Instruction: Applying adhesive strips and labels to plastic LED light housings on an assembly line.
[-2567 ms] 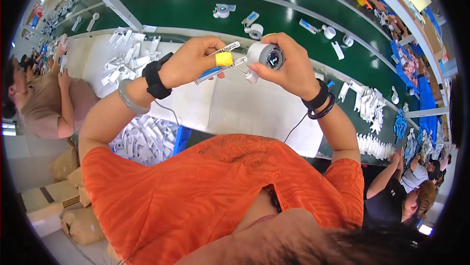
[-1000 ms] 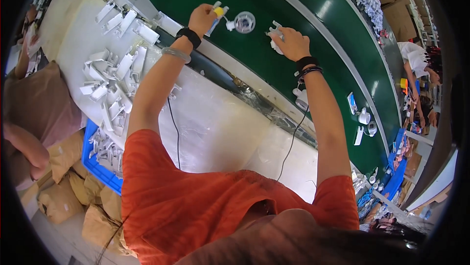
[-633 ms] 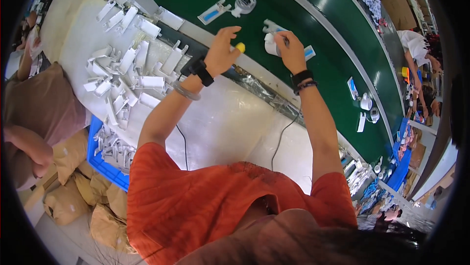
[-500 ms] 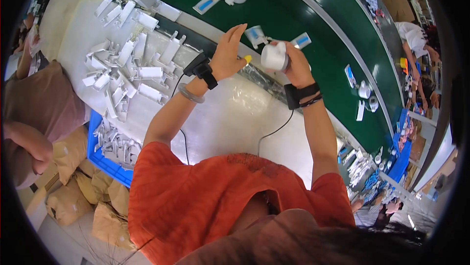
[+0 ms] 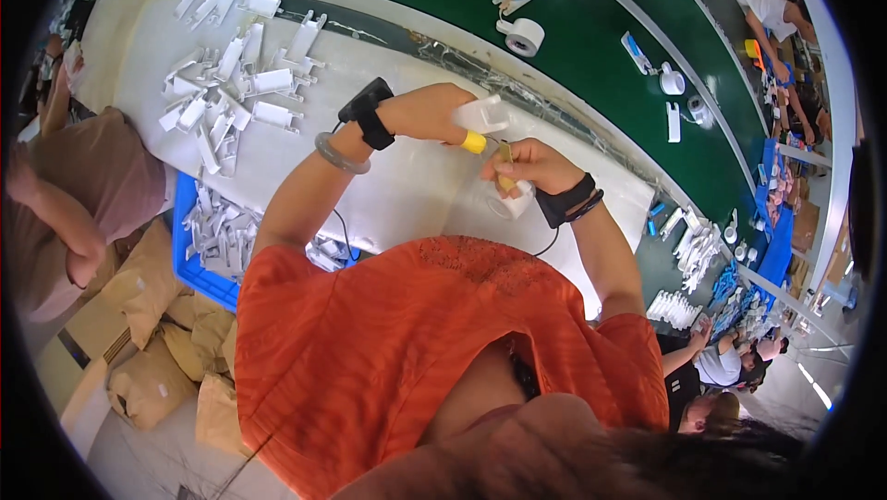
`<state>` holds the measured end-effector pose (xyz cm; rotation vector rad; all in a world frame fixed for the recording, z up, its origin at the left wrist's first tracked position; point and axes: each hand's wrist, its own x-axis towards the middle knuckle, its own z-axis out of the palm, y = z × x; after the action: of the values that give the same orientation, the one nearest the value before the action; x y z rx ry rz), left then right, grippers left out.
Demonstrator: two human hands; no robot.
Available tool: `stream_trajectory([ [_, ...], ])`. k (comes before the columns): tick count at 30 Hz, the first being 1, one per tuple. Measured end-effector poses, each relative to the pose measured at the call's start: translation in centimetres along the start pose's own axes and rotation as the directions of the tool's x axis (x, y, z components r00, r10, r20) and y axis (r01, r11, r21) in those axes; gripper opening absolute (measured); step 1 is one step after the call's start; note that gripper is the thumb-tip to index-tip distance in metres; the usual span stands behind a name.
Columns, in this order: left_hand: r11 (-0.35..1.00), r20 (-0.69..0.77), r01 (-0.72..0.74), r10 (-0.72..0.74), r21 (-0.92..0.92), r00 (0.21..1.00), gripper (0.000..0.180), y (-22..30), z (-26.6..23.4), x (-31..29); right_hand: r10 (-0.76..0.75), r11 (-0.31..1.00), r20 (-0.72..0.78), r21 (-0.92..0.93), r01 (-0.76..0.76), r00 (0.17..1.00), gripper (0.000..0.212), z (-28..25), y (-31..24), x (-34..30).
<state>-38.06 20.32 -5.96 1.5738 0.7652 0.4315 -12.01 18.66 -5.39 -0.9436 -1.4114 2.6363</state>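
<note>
Above the table's white top, my left hand [image 5: 427, 114] is closed on a white plastic bracket [image 5: 482, 114]. A yellow cover [image 5: 474, 141] sits on one of its digits. Close by on the right, my right hand [image 5: 540, 167] is closed round a white round plastic housing [image 5: 510, 204], which hangs below the fingers. Between its thumb and fingers shows a small yellowish piece [image 5: 505, 169] that I cannot make out. A thin cord seems to run between the bracket and the housing. Both wrists wear black straps.
Loose white brackets [image 5: 273, 82] lie heaped on the table at left, with a blue crate [image 5: 208, 280] of similar parts below. Beyond the table runs a green conveyor belt [image 5: 443, 1] carrying white units [image 5: 525, 36]. A co-worker [image 5: 78, 213] is at left; brown sacks [image 5: 152, 384] lie behind.
Both hands have drawn back from the belt's edge to over the table. My left hand, open before, now grips a bracket. The housing in my right hand has come lower and nearer.
</note>
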Motion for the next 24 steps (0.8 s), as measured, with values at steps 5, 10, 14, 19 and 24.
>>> stream_trajectory([
  [5,0.911,-0.121,0.140,-0.201,-0.388,0.972,0.046,3.6,3.7,-1.1,-0.316,0.904,-0.191,0.234,0.356,0.929,0.030,2.8,1.0,-3.2],
  [10,0.896,-0.136,0.007,-0.076,-0.444,0.988,0.034,4.0,7.6,-0.9,-0.267,0.962,-0.367,-0.150,0.227,0.891,0.018,4.6,0.8,-6.8],
  [14,0.929,-0.302,-0.152,0.045,-0.339,0.952,0.031,3.2,11.1,-0.8,-0.851,0.175,-0.249,-0.964,-0.198,0.463,0.015,5.8,2.0,-7.7],
  [19,0.737,-0.342,-0.163,-0.097,-0.656,0.935,0.036,6.1,13.7,-0.6,-0.973,0.136,-0.161,-0.979,-0.152,0.165,0.022,6.6,2.2,-7.8],
  [24,0.688,-0.292,-0.162,-0.075,-0.707,0.954,0.036,6.6,14.0,-1.1,-0.979,0.175,-0.170,-0.984,0.037,0.115,0.022,7.6,2.1,-7.8],
])
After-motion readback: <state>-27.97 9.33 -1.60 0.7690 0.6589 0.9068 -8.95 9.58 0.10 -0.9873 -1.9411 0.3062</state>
